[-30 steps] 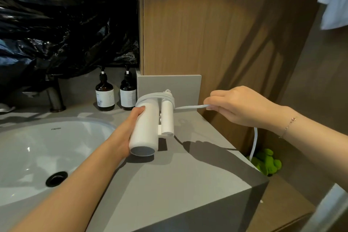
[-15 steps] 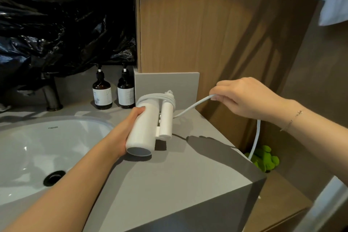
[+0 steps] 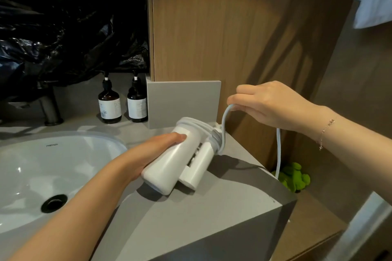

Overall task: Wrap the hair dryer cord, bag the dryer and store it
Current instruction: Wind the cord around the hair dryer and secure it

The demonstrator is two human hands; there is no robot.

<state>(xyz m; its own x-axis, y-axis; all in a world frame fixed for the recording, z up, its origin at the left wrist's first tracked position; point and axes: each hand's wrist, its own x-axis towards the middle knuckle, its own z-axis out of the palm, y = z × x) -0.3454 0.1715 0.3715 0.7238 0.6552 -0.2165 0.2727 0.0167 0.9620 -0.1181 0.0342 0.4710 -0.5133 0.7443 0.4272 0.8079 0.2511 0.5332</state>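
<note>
Left hand (image 3: pixel 161 150) grips white folded hair dryer (image 3: pixel 180 161) over counter (image 3: pixel 212 207), near back right corner. Right hand (image 3: pixel 269 106) pinches cord (image 3: pixel 223 121), lifted above wound coils. Risk: slack cord beyond right edge snags, loosening coils.

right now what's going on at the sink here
A person is winding the cord onto a white hair dryer over the grey counter beside the basin. The left hand grips the dryer's barrel, tilted, with the folded handle alongside. Several turns of cord already sit around the dryer's far end. The right hand pinches the cord above that end, and the loose rest hangs down past the counter edge. No bag is in view.
</note>
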